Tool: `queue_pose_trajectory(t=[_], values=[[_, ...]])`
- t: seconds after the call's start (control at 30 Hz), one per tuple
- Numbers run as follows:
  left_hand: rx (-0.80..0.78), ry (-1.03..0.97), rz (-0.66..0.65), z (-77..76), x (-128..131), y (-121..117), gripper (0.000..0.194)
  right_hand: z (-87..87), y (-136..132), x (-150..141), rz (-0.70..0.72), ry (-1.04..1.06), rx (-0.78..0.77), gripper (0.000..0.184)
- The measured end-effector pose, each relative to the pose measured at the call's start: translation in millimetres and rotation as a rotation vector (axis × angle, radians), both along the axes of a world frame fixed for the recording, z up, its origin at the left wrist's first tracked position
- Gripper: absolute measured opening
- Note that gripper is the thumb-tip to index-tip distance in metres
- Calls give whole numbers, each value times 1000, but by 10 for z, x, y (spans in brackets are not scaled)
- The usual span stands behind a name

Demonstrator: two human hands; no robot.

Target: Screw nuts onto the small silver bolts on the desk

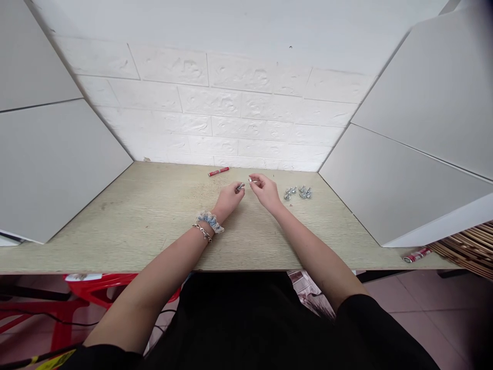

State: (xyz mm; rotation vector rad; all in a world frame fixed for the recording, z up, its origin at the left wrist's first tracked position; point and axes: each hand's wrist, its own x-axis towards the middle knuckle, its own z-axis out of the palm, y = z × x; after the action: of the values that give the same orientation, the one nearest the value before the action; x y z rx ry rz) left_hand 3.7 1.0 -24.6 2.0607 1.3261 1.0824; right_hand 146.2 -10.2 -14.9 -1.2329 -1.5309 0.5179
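Note:
My left hand (229, 199), with a scrunchie and a chain bracelet at the wrist, is closed on a small shiny metal piece (241, 186) that sticks out past the thumb. Just to its right, my right hand (265, 191) pinches a tiny white piece (250, 180) between thumb and fingertips. A narrow gap separates the two hands, which are over the wooden tabletop (246, 241). Right of my right hand lie several small silver metal pieces with thin stems, in a left cluster (290, 192) and a right cluster (305, 192). Their exact kind is too small to tell.
A red tube (219, 171) lies near the white brick-patterned wall (227, 103). Grey panels stand at the left (65, 169) and right (416, 180). By the right front edge are another red cylinder (417, 255) and a woven brown item (468, 249). Red stools (96, 288) stand below.

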Motion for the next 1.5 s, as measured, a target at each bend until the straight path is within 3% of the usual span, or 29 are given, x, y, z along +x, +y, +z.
queue_pose_trajectory(t=[0.43,0.9,1.17,1.33,1.5], values=[[161,151,-44,49,-29,-25,30,-28,-54,-50,68,-234,185,24],[79,-11,-18,5,-36,-8,16,-47,-2,-2,33,-197,99,24],[104,16,-26,13,-23,-15,28,-56,23,49,61,-63,-32,27],[47,-46,-94,9,-23,1,32,-30,4,40,44,-39,-37,28],[36,-44,-79,13,-30,8,33,-21,-13,30,26,-78,-20,28]])
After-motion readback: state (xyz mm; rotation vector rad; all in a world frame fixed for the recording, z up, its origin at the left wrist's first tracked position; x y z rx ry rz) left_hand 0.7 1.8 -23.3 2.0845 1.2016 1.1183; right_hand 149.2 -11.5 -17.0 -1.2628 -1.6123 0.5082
